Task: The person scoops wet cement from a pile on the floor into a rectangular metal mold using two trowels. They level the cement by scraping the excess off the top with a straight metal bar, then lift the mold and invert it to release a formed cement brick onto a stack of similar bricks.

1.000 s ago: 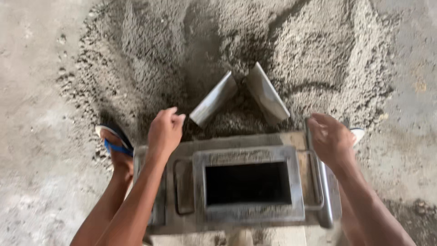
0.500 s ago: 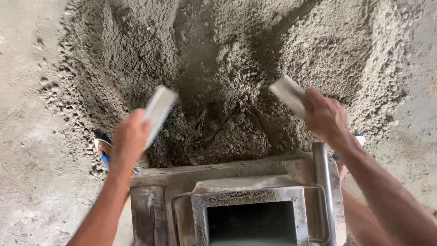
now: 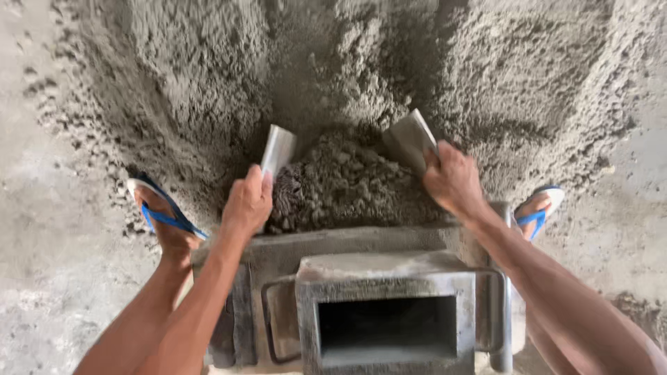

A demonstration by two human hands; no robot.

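We are gripping a scoop point(image 3: 278, 148) in our left hand point(image 3: 246, 203) and another point(image 3: 410, 139) in our right hand point(image 3: 453, 182), angling both inward, bracketing mix point(image 3: 347, 184) beside the mould point(image 3: 386, 305).

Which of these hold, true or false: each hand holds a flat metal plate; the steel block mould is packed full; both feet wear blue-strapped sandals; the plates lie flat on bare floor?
1. Left hand and right hand each hold a flat grey metal plate. True.
2. The grey steel block mould is packed full. False: its cavity is dark and open.
3. Both feet wear blue-strapped sandals. True.
4. The plates lie flat on bare floor. False: they stand tilted in the damp grey sand mix.
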